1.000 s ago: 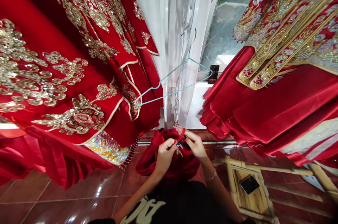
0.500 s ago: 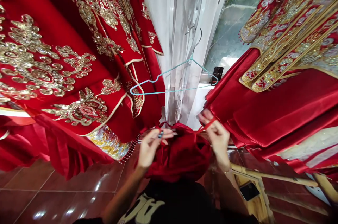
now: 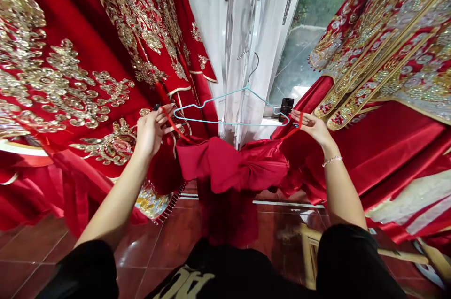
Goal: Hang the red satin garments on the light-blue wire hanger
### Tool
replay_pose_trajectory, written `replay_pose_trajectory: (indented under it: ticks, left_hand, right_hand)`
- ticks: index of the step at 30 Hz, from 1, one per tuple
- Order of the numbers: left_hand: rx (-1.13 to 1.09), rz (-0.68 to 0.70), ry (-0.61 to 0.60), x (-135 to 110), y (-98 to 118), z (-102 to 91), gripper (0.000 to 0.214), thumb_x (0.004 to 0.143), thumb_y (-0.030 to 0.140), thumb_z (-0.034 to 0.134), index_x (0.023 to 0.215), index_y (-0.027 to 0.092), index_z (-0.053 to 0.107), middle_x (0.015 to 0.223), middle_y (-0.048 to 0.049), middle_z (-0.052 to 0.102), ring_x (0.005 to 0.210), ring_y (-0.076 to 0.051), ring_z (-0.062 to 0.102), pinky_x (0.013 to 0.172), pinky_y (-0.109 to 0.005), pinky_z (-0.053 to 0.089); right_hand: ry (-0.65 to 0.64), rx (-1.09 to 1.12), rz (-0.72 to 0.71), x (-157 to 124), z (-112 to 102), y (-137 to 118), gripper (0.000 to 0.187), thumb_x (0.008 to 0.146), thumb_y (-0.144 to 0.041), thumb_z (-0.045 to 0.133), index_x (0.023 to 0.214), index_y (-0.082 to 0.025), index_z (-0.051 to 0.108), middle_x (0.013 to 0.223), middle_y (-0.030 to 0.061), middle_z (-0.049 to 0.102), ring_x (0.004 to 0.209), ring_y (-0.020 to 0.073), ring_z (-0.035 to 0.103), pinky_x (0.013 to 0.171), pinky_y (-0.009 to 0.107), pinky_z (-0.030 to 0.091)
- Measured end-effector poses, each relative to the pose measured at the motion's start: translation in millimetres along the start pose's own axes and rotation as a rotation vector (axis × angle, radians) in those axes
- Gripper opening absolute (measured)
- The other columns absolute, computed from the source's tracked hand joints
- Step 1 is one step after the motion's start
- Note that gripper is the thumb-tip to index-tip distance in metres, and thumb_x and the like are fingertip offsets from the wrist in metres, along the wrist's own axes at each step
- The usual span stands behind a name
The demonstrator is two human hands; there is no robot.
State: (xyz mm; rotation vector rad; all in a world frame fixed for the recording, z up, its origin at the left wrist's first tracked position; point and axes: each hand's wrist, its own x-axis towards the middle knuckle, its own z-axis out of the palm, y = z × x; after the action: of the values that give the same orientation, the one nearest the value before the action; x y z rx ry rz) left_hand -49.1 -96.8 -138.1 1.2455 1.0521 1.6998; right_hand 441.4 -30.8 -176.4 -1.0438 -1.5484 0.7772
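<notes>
A red garment hangs spread between my hands by its two thin red straps, its lower part falling toward the floor. My left hand pinches the left strap beside the left end of a pale blue clothes hanger. On the other side, my right hand pinches the right strap by the hanger's right end. The hanger has a metal hook and hangs just beyond the garment's upper edge. I cannot tell whether either strap touches it.
Red robes with gold sequins hang at the left, and a beaded red outfit at the right. A phone showing a timer stands by the glass door. A wooden frame stands on the tiled floor at lower right.
My hands have moved forward and apart, lifting the bunched garment away from my body and stretching it out by its straps just below the hanger.
</notes>
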Motion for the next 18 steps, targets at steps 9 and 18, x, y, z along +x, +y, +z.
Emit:
replay_pose_trajectory:
  ticks: [9, 18]
  left_hand:
    - [0.363, -0.023, -0.255, 39.0, 19.0, 15.2, 0.058, 0.102, 0.057, 0.042, 0.085, 0.006, 0.063, 0.087, -0.0164, 0.075, 0.105, -0.030, 0.071, 0.081, -0.043, 0.061]
    - [0.374, -0.170, -0.268, 62.6, 28.6, 57.6, 0.042, 0.101, 0.046, 0.046, 0.088, 0.009, 0.064, 0.077, -0.0120, 0.073, 0.090, -0.025, 0.076, 0.076, -0.041, 0.063]
  right_hand:
    - [-0.187, -0.185, -0.011, 5.4, 24.9, -54.2, 0.043, 0.059, -0.049, 0.088, 0.086, -0.018, 0.076, 0.091, 0.0083, 0.078, 0.092, 0.0266, 0.073, 0.090, 0.043, 0.059]
    - [-0.319, -0.367, 0.007, 2.5, 28.4, -72.3, 0.023, 0.073, -0.042, 0.073, 0.073, -0.020, 0.067, 0.060, -0.0026, 0.065, 0.049, 0.0128, 0.060, 0.049, 0.024, 0.048]
